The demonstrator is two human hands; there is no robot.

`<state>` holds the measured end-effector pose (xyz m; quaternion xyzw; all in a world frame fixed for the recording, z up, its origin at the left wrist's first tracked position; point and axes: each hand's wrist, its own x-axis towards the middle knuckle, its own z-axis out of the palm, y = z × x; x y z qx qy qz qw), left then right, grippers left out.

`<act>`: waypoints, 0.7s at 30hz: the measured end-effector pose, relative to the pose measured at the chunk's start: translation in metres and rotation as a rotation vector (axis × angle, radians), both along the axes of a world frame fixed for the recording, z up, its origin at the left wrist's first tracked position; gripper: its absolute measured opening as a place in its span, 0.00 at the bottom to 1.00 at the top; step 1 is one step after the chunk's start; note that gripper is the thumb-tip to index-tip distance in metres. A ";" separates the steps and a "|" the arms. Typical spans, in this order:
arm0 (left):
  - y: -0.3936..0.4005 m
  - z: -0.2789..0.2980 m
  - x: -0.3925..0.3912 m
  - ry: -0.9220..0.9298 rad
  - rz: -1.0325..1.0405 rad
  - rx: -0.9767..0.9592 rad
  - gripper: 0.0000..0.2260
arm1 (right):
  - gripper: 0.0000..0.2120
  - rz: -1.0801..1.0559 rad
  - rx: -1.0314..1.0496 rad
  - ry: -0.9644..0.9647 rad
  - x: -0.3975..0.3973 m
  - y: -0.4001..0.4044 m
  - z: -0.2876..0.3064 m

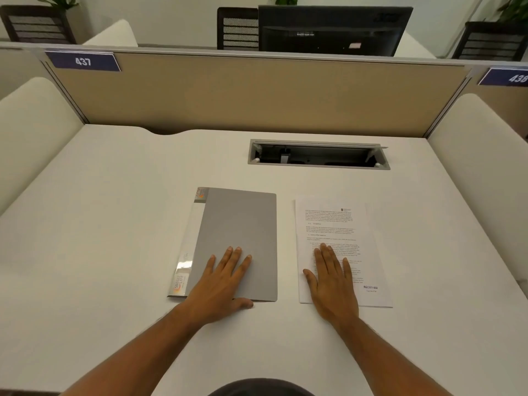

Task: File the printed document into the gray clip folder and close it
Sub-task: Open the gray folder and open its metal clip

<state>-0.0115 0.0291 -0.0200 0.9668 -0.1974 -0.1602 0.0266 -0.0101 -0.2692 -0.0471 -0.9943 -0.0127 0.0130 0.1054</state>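
Observation:
The gray clip folder (pixel 240 224) lies closed and flat on the white desk (pixel 114 224), its white labelled spine on the left. My left hand (pixel 220 287) rests flat on the folder's near part, fingers spread, thumb at the bottom edge. To the right of the folder lies the printed document (pixel 334 224), a white sheet with text and a "RECEIVED" stamp near its lower right. My right hand (pixel 331 284) lies flat on the document's lower half, fingers apart. Neither hand grips anything.
An open cable hatch (pixel 317 155) is set into the desk behind the document. A beige partition (pixel 257 92) with number tags 437 and 438 closes the back. Cream side panels (pixel 31 130) flank the desk. A monitor (pixel 334 30) stands beyond the partition.

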 end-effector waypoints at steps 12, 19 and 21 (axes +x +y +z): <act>0.002 0.014 -0.019 -0.080 0.057 -0.267 0.31 | 0.26 0.065 0.160 -0.141 -0.006 0.041 0.011; 0.003 0.037 -0.037 -0.265 0.318 -0.822 0.23 | 0.29 0.354 0.211 0.047 -0.009 0.098 0.011; 0.008 0.044 -0.041 -0.327 0.384 -0.921 0.21 | 0.29 0.392 0.132 0.064 -0.011 0.100 0.006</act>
